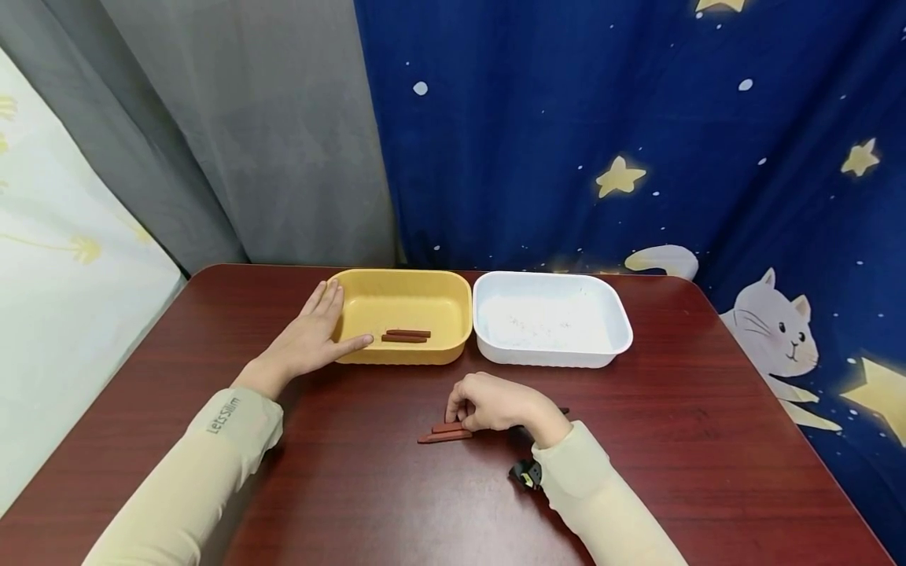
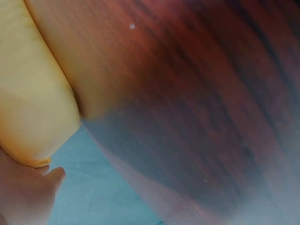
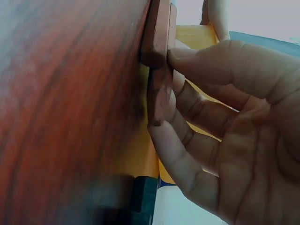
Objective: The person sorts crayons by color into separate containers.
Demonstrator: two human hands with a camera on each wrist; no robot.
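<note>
On a glossy reddish-brown wood-grain table (image 1: 340, 487), a shallow yellow rectangular tub (image 1: 403, 358) stands just beside a white rectangular tub (image 1: 548, 358) with fine specks over its floor. Two short reddish-brown sticks (image 1: 408, 333) lie side by side inside the yellow tub, near its front wall. The left hand (image 1: 307, 338) rests on that tub's left end with fingers straight and thumb spread away along the near rim, covering part of the edge.

In front of the tubs, the right hand (image 1: 499, 401) has its fingers curled, pinching a reddish-brown flat-sided stick (image 1: 447, 428) by its right end. A matching reddish-brown stick (image 1: 442, 438) lies along its near side on the table. The hand covers part of the held stick in the head view. The right wrist hides most of a dark slender thing (image 1: 564, 409), whose tip alone pokes out beyond it. Low in the right wrist view, a dark flat-sided end (image 3: 143, 194) shows near the tabletop; whether it is the same thing cannot be told. A small black device (image 1: 525, 475) sits at the right cuff.

Behind the table hang a plain grey curtain (image 1: 269, 134) and a blue curtain (image 1: 495, 141) printed with yellow stars and a pale cat. The cream left sleeve (image 1: 163, 487) bears dark lettering that seems to read "LetsSlim", its last letters unclear.
</note>
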